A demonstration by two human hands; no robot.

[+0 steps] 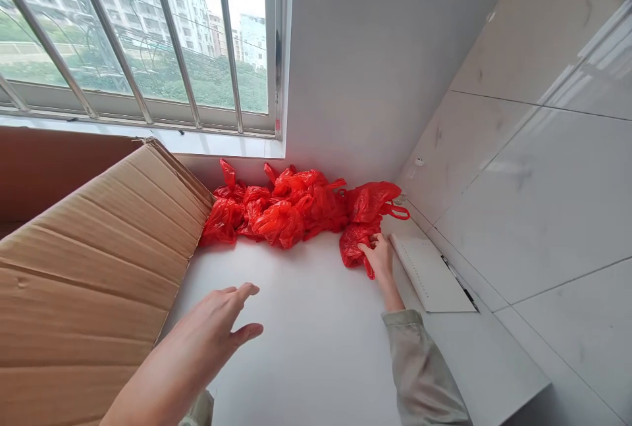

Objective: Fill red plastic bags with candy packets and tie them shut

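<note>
A heap of crumpled red plastic bags (281, 218) lies along the wall at the back of the white tabletop (306, 320). At the heap's right end, my right hand (379, 256) has its fingers closed on one red plastic bag (353, 245), which rests low on the surface. Another red bag (370, 201) with a loop handle sits just behind it. My left hand (224, 314) hovers over the tabletop in front of the heap, thumb and fingers apart, holding nothing.
A large open cardboard box (99, 268) stands on the left, its side against the bags. To the right lies a white spiral-bound pad (439, 274) with a black pen (461, 284) at its edge. A barred window (148, 37) is behind; a tiled wall (553, 202) bounds the right.
</note>
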